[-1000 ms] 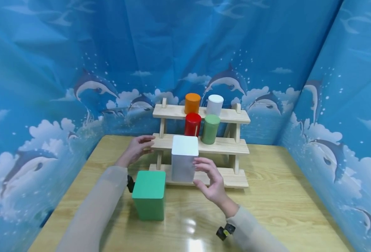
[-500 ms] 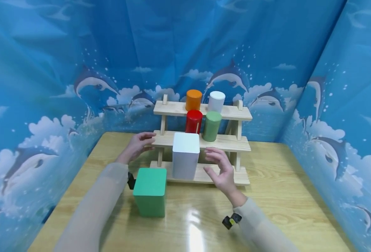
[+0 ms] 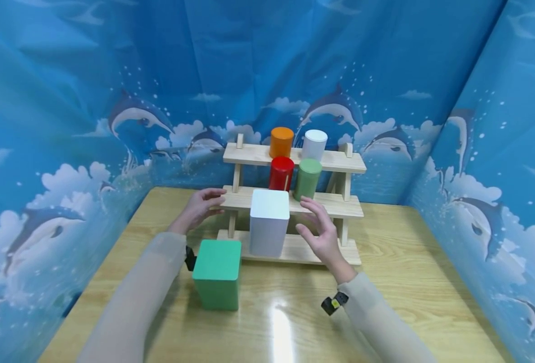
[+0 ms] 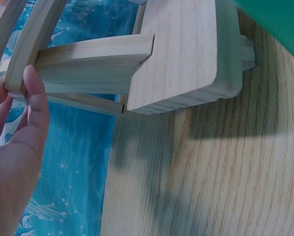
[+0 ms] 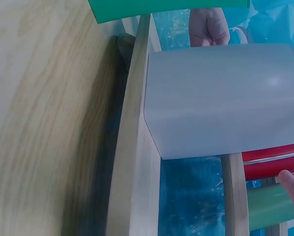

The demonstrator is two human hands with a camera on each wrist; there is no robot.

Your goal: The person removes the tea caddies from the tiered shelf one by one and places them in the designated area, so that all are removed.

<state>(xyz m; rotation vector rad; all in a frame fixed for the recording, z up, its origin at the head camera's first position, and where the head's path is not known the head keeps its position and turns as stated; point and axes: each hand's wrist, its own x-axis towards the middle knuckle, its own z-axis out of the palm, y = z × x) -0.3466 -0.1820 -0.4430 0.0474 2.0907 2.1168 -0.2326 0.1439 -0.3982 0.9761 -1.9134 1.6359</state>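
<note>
A three-tier wooden display shelf [image 3: 340, 205] stands at the back of the table. My left hand [image 3: 199, 207] pinches the left end of its middle tier; the left wrist view has the thumb [image 4: 35, 81] against that board's end. On the lowest tier a tall white box [image 3: 269, 227] stands upright. To the right of this box is my right hand [image 3: 325, 237], fingers spread and loosely bent, holding nothing. Its fingertips are near the middle tier's front edge, just below a green cylinder [image 3: 308, 179]. Next to that cylinder stands a red one [image 3: 281, 171].
An orange cylinder [image 3: 281, 142] and a white cylinder [image 3: 314, 143] occupy the top tier. In front of the shelf, on the wooden table [image 3: 412, 282], a green box [image 3: 217, 272] stands close to the left forearm. Blue dolphin-print curtains [image 3: 231, 60] enclose the back and sides.
The right hand has come away from the white box to the right, then risen slightly toward the middle tier. The white box stays on the lowest tier. The left hand keeps its place.
</note>
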